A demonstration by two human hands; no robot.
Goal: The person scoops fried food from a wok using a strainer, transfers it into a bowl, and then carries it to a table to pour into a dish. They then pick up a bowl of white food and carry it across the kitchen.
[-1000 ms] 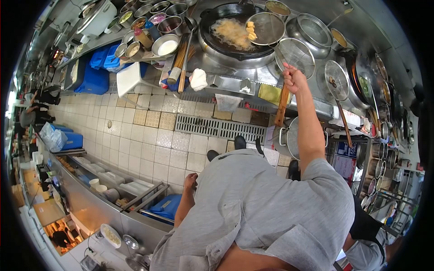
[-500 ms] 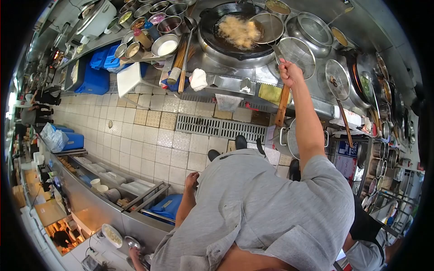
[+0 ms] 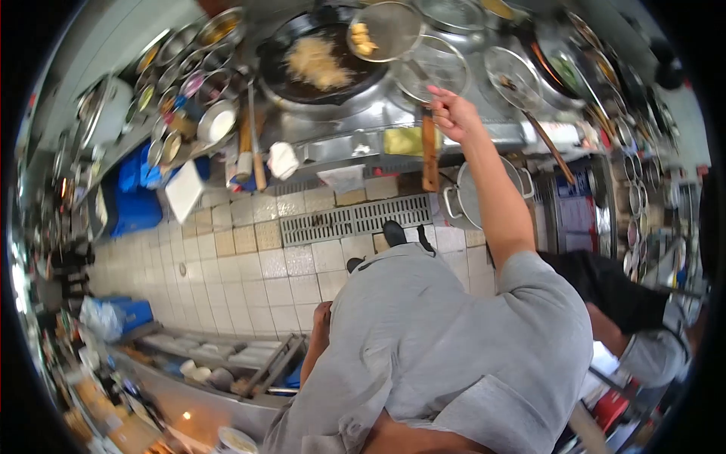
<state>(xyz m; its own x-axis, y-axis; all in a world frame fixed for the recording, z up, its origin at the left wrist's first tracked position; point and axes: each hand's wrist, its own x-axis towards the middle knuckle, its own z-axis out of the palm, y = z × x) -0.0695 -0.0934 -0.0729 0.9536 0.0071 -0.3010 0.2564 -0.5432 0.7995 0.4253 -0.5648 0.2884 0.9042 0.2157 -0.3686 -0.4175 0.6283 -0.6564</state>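
My right hand [image 3: 452, 115] is closed around the long handle of a round mesh strainer [image 3: 399, 23], whose wooden end [image 3: 430, 155] points back toward me. Several golden fried pieces [image 3: 363, 39] lie at the left side of its mesh. The strainer is at the right rim of a big dark wok [image 3: 274, 69], partly over it. Pale food [image 3: 316, 62] bubbles in the wok's oil. Low beside my body hangs my left hand [image 3: 322, 315], apart from any utensil; its fingers do not show clearly.
A second mesh strainer [image 3: 442, 72] lies under the handle, and another [image 3: 513, 79] is to its right. Metal bowls [image 3: 217, 121] crowd the counter at left. A two-handled pot [image 3: 473, 198] stands below my right arm. Another person [image 3: 654, 340] is close behind at right.
The strainer has moved right, away from the bubbling food, and fried pieces now show in it. My right hand still grips it. The view has turned, and the person behind shows more.
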